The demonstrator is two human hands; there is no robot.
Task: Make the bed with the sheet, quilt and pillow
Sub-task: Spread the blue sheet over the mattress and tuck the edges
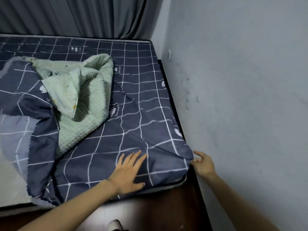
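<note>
A navy sheet (133,90) with a white grid covers the right part of the mattress and lies bunched toward the left. My left hand (129,170) presses flat on the sheet near the bed's near right corner, fingers spread. My right hand (202,164) is at that corner by the wall and pinches the sheet's edge with its fingertips. A crumpled mint-green quilt (80,97) lies on the sheet left of the middle. No pillow is in view.
A grey wall (241,97) runs close along the bed's right side. Grey curtains (75,15) hang behind the bed's far edge. The dark wooden bed frame (166,207) shows below the mattress. Bare pale mattress (10,180) shows at the near left.
</note>
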